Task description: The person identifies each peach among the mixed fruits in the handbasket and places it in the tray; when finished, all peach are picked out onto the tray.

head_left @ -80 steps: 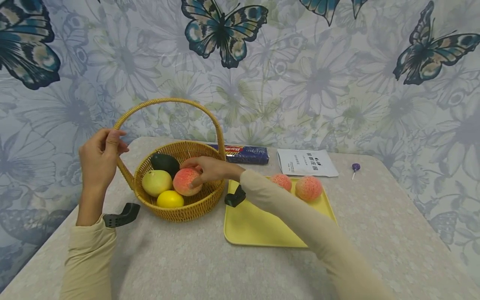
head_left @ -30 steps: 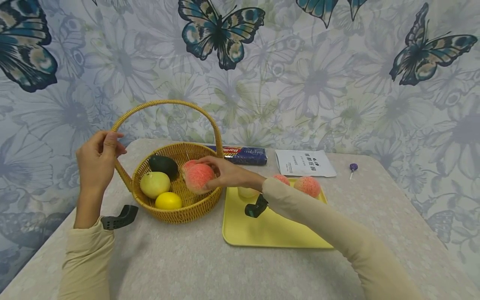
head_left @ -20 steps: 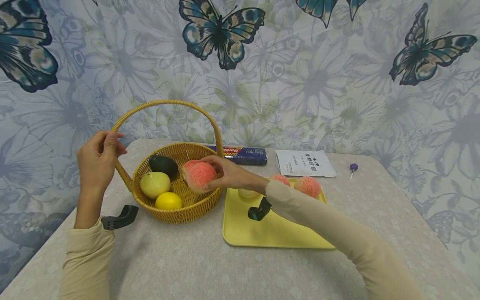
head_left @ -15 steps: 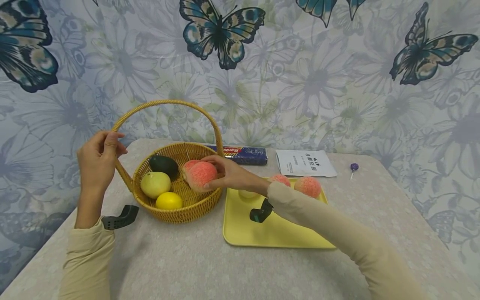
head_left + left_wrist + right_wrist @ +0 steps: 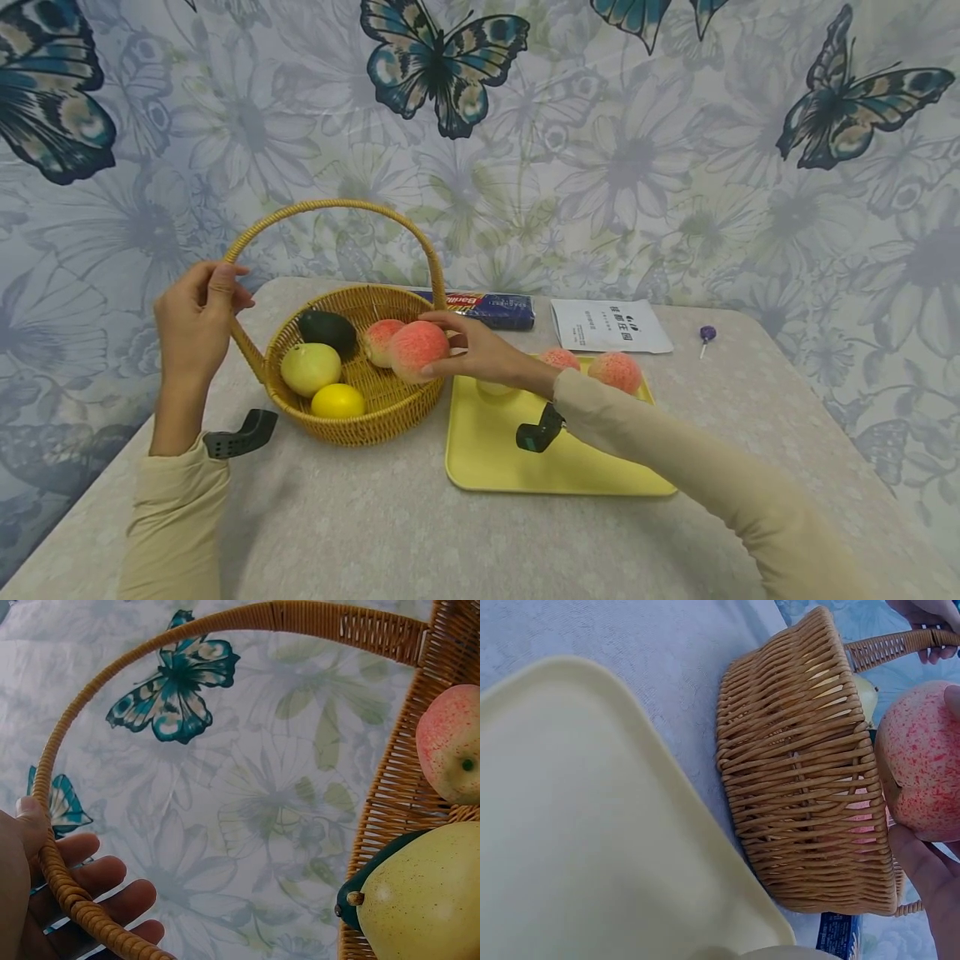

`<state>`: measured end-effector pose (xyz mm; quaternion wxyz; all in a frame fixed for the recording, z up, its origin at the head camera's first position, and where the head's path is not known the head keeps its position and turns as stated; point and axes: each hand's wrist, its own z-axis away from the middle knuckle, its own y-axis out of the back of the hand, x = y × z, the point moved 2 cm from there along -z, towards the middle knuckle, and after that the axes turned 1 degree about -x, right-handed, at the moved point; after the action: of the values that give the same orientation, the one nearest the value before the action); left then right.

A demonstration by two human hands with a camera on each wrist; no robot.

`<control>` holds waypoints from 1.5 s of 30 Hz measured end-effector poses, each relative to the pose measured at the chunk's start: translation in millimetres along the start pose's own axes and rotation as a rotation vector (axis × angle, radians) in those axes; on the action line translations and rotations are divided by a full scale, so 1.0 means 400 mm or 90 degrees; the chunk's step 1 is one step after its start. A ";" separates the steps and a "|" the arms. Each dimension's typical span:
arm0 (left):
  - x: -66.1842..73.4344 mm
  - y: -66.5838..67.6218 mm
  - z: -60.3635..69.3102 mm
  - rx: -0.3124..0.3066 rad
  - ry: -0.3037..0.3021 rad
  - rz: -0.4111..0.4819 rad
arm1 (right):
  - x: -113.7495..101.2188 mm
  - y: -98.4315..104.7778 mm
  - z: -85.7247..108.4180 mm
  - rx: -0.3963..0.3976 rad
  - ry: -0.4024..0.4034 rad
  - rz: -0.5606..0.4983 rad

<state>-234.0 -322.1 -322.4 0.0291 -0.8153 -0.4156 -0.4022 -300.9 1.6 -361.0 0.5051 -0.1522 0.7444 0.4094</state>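
Observation:
In the head view my left hand [image 5: 197, 321] grips the left side of the handle [image 5: 330, 205] of a wicker basket [image 5: 375, 429]. The left wrist view shows its thumb and fingers around that handle. My right hand [image 5: 480, 350] holds a pink peach [image 5: 418, 352] between thumb and fingers, over the basket's right rim. Inside the basket lie another peach [image 5: 380, 342], a dark green avocado-like fruit [image 5: 327, 333], a pear [image 5: 311, 369] and a yellow lemon-like fruit [image 5: 338, 402]. In the right wrist view the held peach [image 5: 922, 761] is beside the rim.
A yellow tray [image 5: 525, 467] right of the basket bears two peaches, one [image 5: 615, 372] farther right, and a pale yellow fruit [image 5: 495, 387] partly hidden by my wrist. Behind are a blue Barilla pack [image 5: 498, 310], a white pouch [image 5: 611, 327] and, farther right, a purple lollipop [image 5: 707, 333].
My right hand has moved with its peach from inside the basket rightward to the rim. The other peach in the basket has come into sight. My left hand has stayed on the handle.

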 end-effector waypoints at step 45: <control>0.006 0.000 0.000 0.003 -0.003 0.007 | 0.080 0.058 0.206 -0.010 -0.045 -0.026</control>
<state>-233.1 -320.4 -320.8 0.0322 -0.8184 -0.4123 -0.3991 -278.3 85.0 -391.2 0.5379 -0.1567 0.7197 0.4100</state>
